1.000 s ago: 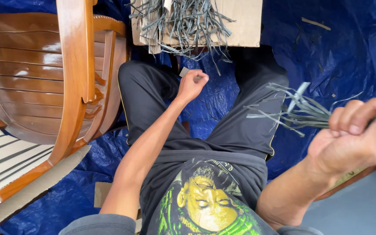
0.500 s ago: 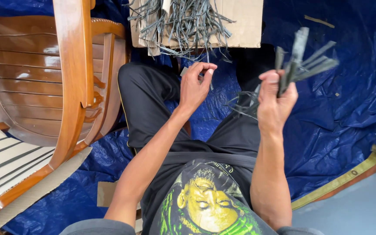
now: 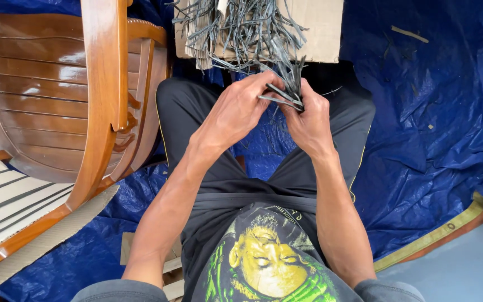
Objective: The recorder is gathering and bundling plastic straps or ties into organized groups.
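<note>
Head view: my left hand [image 3: 236, 114] and right hand [image 3: 308, 120] are meeting above my lap, both pinching one bundle of grey strips [image 3: 287, 84], just below the cardboard box [image 3: 322, 31].

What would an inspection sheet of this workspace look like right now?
Surface: blue tarp, wrinkled, with small scraps.
Job's things: bundle of grey strips held between both hands over the lap.
Clutter: cardboard sheet heaped with loose grey strips.
Grips: left hand and right hand both closed on the bundle.
Cables: nothing seen.
Surroundings: wooden chair lying on its side at left; tarp's yellow hem at lower right.
</note>
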